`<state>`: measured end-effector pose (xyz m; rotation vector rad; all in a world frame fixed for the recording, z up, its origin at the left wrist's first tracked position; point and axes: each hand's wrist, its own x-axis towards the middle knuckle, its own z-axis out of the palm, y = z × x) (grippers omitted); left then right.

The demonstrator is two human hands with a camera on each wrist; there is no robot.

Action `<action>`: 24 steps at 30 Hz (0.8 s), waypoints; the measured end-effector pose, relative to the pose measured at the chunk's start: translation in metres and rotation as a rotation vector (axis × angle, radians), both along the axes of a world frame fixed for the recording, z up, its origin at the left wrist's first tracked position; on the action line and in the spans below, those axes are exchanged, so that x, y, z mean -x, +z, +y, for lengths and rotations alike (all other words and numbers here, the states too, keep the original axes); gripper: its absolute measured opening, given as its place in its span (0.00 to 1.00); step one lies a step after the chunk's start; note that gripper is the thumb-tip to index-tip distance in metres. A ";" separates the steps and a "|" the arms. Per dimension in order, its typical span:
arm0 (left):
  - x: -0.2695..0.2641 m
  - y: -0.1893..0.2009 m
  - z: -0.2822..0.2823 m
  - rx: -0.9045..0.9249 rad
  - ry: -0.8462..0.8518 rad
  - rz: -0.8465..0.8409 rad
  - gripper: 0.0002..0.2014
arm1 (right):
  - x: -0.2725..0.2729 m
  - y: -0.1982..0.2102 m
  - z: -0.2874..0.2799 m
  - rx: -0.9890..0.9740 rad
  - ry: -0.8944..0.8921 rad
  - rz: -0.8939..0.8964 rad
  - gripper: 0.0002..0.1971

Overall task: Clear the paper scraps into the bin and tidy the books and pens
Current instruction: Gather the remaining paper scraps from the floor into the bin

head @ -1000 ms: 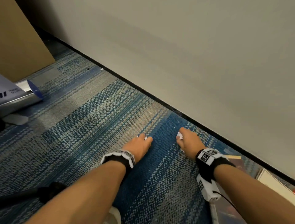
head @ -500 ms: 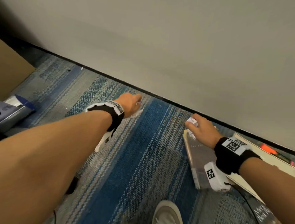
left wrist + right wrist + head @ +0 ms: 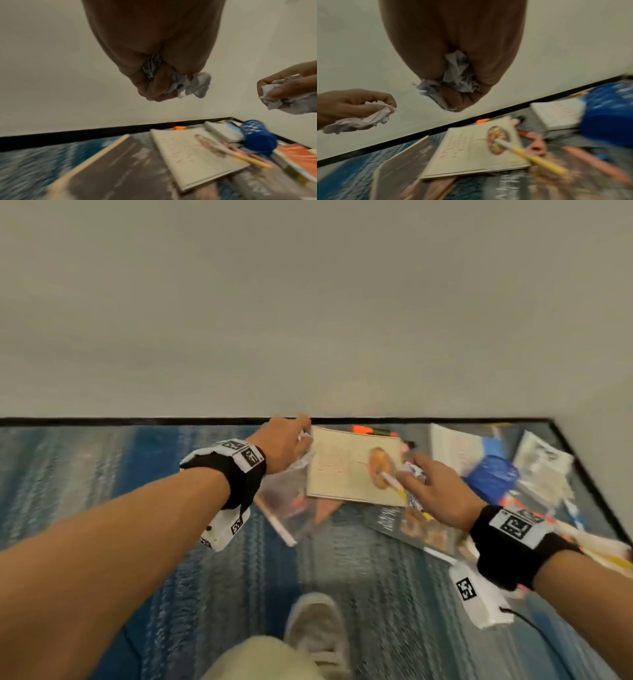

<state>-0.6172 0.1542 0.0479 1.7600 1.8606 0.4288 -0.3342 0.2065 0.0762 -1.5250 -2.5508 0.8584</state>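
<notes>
My left hand grips crumpled paper scraps above the left edge of a cream book. My right hand grips another wad of paper scraps over that book's right edge. A yellow and white pen lies across the cream book's cover picture. A brown book lies to its left, and a dark book sits under my right wrist. A blue mesh cup lies on its side to the right. No bin is in view.
The pile sits on blue striped carpet against a pale wall with a black skirting, in a corner at right. Further books, pink scissors and an orange marker lie around. My shoe stands near the pile.
My view and both hands have swung right along the wall, from bare carpet to the pile of books and pens. Both hands still hold their paper scraps.
</notes>
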 end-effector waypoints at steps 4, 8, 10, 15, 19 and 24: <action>-0.092 0.028 0.024 -0.092 -0.177 -0.056 0.13 | -0.096 0.043 -0.010 -0.170 -0.199 -0.092 0.09; -0.182 0.051 0.028 -0.200 -0.348 -0.093 0.11 | -0.167 0.065 -0.037 -0.300 -0.396 -0.036 0.13; -0.230 0.060 0.024 -0.237 -0.422 -0.083 0.12 | -0.195 0.067 -0.058 -0.328 -0.415 -0.017 0.11; -0.343 0.079 0.012 -0.258 -0.583 -0.036 0.12 | -0.259 0.066 -0.108 -0.344 -0.304 0.006 0.11; -0.425 0.090 0.001 -0.312 -0.640 -0.016 0.12 | -0.326 0.052 -0.126 -0.372 -0.350 0.118 0.06; -0.521 0.100 -0.004 -0.379 -0.693 -0.006 0.10 | -0.427 0.039 -0.141 -0.425 -0.435 0.234 0.07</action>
